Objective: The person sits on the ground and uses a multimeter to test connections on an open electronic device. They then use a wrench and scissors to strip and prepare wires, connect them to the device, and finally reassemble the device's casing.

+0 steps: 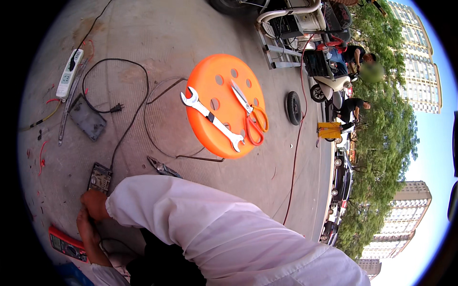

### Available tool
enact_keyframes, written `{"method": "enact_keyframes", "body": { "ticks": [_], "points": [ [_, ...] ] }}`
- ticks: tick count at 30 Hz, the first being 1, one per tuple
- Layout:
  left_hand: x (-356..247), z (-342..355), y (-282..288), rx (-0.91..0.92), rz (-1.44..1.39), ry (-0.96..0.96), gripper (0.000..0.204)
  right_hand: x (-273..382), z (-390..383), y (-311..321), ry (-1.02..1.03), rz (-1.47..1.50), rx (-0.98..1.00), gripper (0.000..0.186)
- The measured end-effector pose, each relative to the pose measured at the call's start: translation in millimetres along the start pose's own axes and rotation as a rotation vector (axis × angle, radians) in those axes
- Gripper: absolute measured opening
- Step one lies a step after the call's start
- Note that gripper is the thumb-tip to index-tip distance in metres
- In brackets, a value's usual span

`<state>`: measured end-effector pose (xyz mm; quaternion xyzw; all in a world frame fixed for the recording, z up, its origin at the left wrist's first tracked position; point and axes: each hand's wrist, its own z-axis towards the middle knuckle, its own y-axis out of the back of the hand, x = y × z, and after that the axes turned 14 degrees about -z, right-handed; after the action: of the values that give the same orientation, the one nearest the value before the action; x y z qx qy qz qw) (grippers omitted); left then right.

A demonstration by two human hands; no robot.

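An opened electronic device (100, 177) with exposed circuit board and black cord lies on the ground at the lower left. My right hand (95, 205) is closed at its lower end, the white sleeve crossing the view. Just below, my left hand (87, 229) has curled fingers meeting the right hand; what it grips is hidden. A red multimeter (67, 244) is beside my left wrist. Pliers (163, 168) lie right of the device. An orange stool seat (205, 76) with round holes bears an open-end wrench (215, 121) and orange-handled scissors (253, 124).
A power strip (67, 71), grey casing (87, 117), wires and metal bar lie at left. A loose tire (293, 107), red hose (296, 152) and scooters (327, 88) are to the right. Two people (350, 107) (352, 55) are near the scooters, with parked cars and trees beyond.
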<state>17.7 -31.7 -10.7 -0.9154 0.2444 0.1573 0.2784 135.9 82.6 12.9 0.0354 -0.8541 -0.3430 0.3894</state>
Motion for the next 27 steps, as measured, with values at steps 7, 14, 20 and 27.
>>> {"method": "enact_keyframes", "body": {
  "ticks": [7, 14, 20, 27],
  "points": [
    [1, 22, 38, 0.008, 0.088, 0.019, 0.025, 2, -4, 0, -0.039, 0.087, -0.076, 0.025],
    [6, 15, 3, -0.035, 0.083, -0.036, 0.022, -7, -1, -5, -0.053, 0.210, -0.167, 0.016],
    [13, 6, 4, -0.086, 0.151, -0.127, 0.019, -5, 5, -10, -0.092, 0.334, -0.243, 0.017],
    [7, -7, -25, -0.150, 0.221, -0.280, 0.018, 7, 16, 29, -0.238, 0.540, 0.109, 0.026]
  ]
}}
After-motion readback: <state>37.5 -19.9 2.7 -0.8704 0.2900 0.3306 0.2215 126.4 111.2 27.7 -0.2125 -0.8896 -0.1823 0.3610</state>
